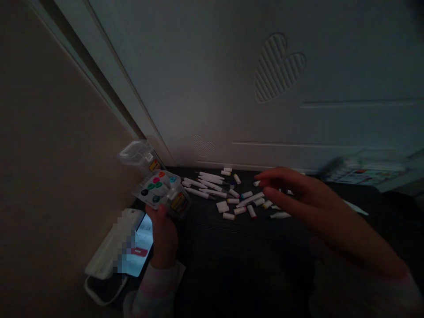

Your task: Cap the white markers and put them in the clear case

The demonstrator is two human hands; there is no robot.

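At the left, my left hand (163,236) grips a clear plastic marker case (180,204), its thumb pressed on the near side. Several markers stand in the case, showing coloured round ends in red, orange, green, blue and black. My right hand (298,194) hovers over the right part of a scatter of markers, fingers apart and slightly curved, with nothing visible in them. White marker bodies (212,180) without caps and loose white caps (240,210) with coloured ends lie spread across the dark tabletop (225,256).
Behind the left hand stands another clear case (142,154). A lit phone (141,247) and a white device (109,247) with a loop lie at the lower left. A blurred marker set (364,172) is at the back right. A white panel (215,88) with hearts rises behind.
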